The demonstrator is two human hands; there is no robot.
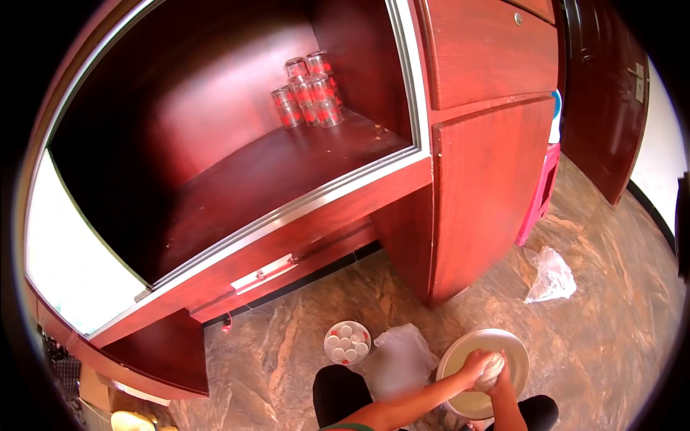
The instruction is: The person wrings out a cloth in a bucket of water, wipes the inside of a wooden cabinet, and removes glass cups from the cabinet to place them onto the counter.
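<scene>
- Head view: clenching pale wadded cloth between left hand and right hand, above basin on floor.
- Seemingly midway through wringing: already gathered up, not yet laid down; unable to judge remaining squeezing.
- As for cloth: bunched, rumpled, off-white, perhaps damp; partly hidden in grasp.

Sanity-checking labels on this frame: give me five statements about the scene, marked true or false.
1. The left hand and right hand are both over the basin. True.
2. The glasses stand on the floor. False: they are stacked inside the cabinet.
3. The plate of white round pieces is on the floor. True.
4. The hands are apart and bare of anything. False: they are together around a pale thing.
5. A crumpled bag lies on the floor. True.
</scene>
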